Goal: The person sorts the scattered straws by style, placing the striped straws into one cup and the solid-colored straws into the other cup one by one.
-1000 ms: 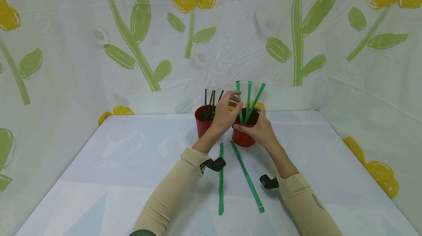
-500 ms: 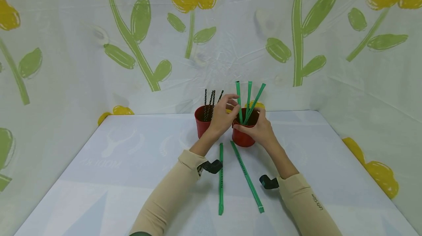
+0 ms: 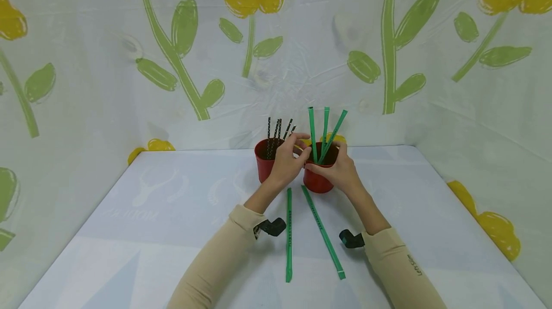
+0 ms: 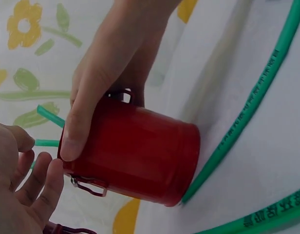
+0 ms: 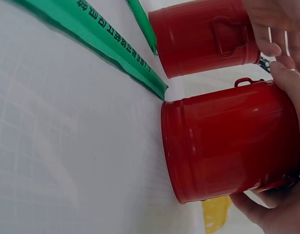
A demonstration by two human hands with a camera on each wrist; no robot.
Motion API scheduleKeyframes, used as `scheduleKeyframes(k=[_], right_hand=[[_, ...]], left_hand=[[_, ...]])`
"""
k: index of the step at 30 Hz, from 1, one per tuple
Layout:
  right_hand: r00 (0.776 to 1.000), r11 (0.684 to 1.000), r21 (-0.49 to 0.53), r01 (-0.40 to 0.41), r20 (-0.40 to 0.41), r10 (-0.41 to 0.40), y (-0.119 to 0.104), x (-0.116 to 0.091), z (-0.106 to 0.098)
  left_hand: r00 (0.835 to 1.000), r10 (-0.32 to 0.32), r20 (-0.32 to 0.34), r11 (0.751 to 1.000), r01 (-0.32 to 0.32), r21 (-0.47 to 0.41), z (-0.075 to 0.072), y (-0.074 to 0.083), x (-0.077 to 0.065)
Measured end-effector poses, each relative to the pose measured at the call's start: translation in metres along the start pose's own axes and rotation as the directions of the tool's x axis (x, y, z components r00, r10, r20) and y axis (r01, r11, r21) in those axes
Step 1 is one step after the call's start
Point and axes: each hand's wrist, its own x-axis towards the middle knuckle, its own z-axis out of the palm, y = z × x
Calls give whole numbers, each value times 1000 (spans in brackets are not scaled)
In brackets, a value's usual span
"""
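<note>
In the head view my right hand [image 3: 344,170] grips the rim of the right-hand red bucket [image 3: 318,182], thumb at the near side. Three green wrapped straws [image 3: 312,129] stick up out of that bucket. My left hand [image 3: 288,161] hovers between the two buckets, its fingers loosely bent near the rim, with nothing visible in them. Behind it stands the left-hand red bucket [image 3: 264,167], partly hidden, holding several black dotted straws [image 3: 269,131]. From the left wrist, the right thumb [image 4: 74,139] presses against the bucket's outside.
Two more green wrapped straws lie on the white table, one nearly straight [image 3: 289,237] and one slanted [image 3: 322,230], their far ends close to the right bucket's base. A flower-printed sheet [image 3: 310,50] hangs behind and at both sides of the table.
My left hand has drawn back slightly, down and to the left, away from the green straws in the bucket. The right hand keeps its grip on the bucket.
</note>
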Motion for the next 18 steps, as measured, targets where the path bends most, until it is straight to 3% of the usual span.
scheduleKeyframes(k=[7, 18], right_hand=[[1000, 1000, -20, 1, -4, -1, 1, 0, 1], [1000, 999, -34, -14, -6, 13, 1, 0, 1]], left_hand=[[998, 65, 25, 996, -66, 54, 1, -5, -13], [994, 69, 83, 992, -77, 101, -4, -15, -40]])
